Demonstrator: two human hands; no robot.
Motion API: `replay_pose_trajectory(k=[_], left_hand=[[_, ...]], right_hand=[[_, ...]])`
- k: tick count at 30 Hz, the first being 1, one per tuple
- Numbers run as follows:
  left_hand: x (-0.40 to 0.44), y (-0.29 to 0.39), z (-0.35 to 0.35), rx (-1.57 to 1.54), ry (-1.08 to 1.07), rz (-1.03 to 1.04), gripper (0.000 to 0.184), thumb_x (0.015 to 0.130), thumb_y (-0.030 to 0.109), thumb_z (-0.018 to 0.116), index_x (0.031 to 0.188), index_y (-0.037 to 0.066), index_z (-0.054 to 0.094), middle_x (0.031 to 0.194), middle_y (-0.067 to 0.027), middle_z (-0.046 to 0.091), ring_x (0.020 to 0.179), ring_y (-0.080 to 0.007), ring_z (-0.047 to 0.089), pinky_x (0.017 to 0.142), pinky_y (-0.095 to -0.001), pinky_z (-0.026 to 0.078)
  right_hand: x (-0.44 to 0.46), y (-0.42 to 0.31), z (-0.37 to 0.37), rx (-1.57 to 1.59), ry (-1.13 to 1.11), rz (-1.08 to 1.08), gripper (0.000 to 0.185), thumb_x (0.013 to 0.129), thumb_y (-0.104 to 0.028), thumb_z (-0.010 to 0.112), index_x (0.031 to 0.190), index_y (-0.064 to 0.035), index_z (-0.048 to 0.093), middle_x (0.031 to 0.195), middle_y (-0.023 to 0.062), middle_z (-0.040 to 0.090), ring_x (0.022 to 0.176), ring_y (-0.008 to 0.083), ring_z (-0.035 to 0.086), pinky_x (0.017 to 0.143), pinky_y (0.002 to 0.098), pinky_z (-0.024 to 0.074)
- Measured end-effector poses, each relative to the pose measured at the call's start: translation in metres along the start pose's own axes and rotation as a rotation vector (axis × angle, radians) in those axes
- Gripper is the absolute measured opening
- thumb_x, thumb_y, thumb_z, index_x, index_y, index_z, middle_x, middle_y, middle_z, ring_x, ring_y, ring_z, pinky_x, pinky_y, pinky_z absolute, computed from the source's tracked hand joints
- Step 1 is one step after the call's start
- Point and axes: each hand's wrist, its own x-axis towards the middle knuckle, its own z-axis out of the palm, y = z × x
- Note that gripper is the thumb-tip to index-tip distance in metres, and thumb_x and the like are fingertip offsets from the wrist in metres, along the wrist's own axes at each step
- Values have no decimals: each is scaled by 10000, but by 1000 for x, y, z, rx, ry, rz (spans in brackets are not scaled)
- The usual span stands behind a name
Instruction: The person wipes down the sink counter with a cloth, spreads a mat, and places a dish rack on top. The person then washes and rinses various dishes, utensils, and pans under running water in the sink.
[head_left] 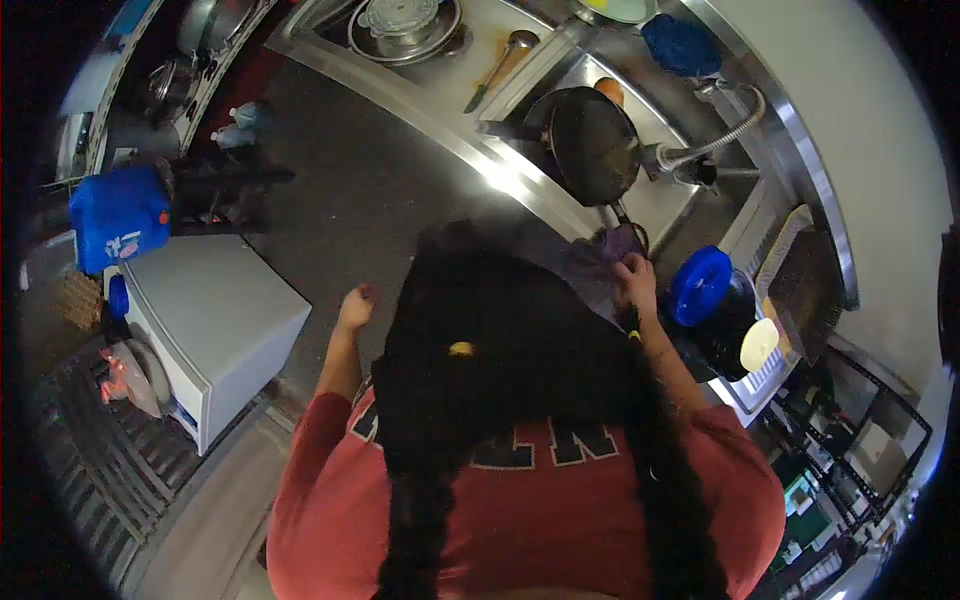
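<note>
My right hand [634, 278] is closed on a dark purple cloth [612, 246] at the front edge of the sink, close to the handle of a black pan [592, 146]. The pan rests in the steel sink [672, 122] below the curved faucet [735, 132]. My left hand [358, 305] hangs over the floor with its fingers curled in; whether anything is inside them is too small to tell.
A blue lid [701, 286] and a dark container stand right of my right hand. A white cabinet [215, 310] with a blue jug [120, 218] is at the left. A knife [487, 88] and metal bowls [405, 30] lie on the counter [400, 100].
</note>
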Motion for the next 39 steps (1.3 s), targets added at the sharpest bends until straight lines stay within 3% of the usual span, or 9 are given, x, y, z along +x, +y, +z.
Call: replay_pose_trajectory(k=[9, 16, 23, 27, 28, 29, 33, 36, 39], left_hand=[[117, 64, -108, -92, 39, 195, 316, 922, 227, 645, 1186, 58, 679, 1060, -183, 701, 946, -291, 687, 830, -382, 518], [236, 36, -212, -558, 21, 244, 258, 990, 189, 610, 1223, 91, 662, 940, 3, 690, 772, -83, 590, 684, -244, 463], [303, 98, -338, -784, 37, 50, 252, 990, 146, 603, 1231, 89, 648, 977, 25, 649, 838, -67, 564, 705, -221, 438], [358, 130, -367, -852, 368, 378, 301, 972, 94, 588, 1270, 60, 608, 1206, -41, 602, 1027, -116, 575, 870, -272, 471], [372, 143, -379, -670, 480, 466, 326, 976, 117, 590, 1292, 36, 586, 1268, -90, 574, 1108, -173, 555, 946, -321, 448], [388, 151, -390, -491, 590, 557, 359, 980, 141, 592, 1314, 13, 564, 1330, -139, 546, 1190, -231, 534, 1022, -370, 424], [467, 170, -411, -272, 540, 346, 778, 966, 444, 601, 1488, -68, 334, 1539, -318, 286, 1437, -442, 250, 1190, -495, 204], [524, 168, -396, -11, 696, 195, 1015, 875, 602, 633, 1528, -64, 231, 1530, -436, 144, 1418, -573, 211, 1187, -534, 223], [523, 187, -399, 120, 764, 141, 1037, 856, 628, 634, 1528, -56, 237, 1521, -455, 136, 1411, -598, 207, 1175, -570, 231]], right_hand=[[173, -160, 74, -106, -75, -474, 352, 794, -102, 620, 1143, -144, 640, 1157, 218, 544, 1128, 401, 526, 929, 513, 458], [292, -330, 139, -94, -36, -319, 289, 776, -72, 630, 1060, -122, 651, 1095, 195, 553, 1058, 388, 541, 899, 477, 479], [450, -464, 173, 21, -177, -348, 264, 914, -171, 531, 1107, -60, 673, 1158, 237, 552, 1129, 414, 542, 960, 502, 473], [533, -548, 189, 599, -227, -111, 343, 913, -242, 567, 1209, -88, 645, 1248, 232, 580, 1159, 422, 565, 995, 518, 444], [571, -542, 246, 187, -33, -604, 380, 911, -258, 593, 1251, -94, 635, 1254, 227, 587, 1175, 428, 561, 1003, 503, 451], [579, -559, 240, 266, -80, -470, 392, 894, -244, 616, 1259, -102, 637, 1276, 223, 580, 1183, 431, 559, 1006, 496, 456], [595, -559, 236, 469, 19, -344, 502, 840, -200, 672, 1332, -136, 595, 1350, 220, 542, 1209, 428, 554, 1006, 483, 474], [551, -500, 186, 376, 148, -556, 622, 847, -187, 676, 1433, -151, 471, 1392, 203, 505, 1221, 397, 556, 1010, 483, 478], [469, -422, 110, 464, 120, -359, 470, 849, -136, 655, 1309, -131, 562, 1296, 141, 575, 1179, 361, 587, 961, 448, 513]])
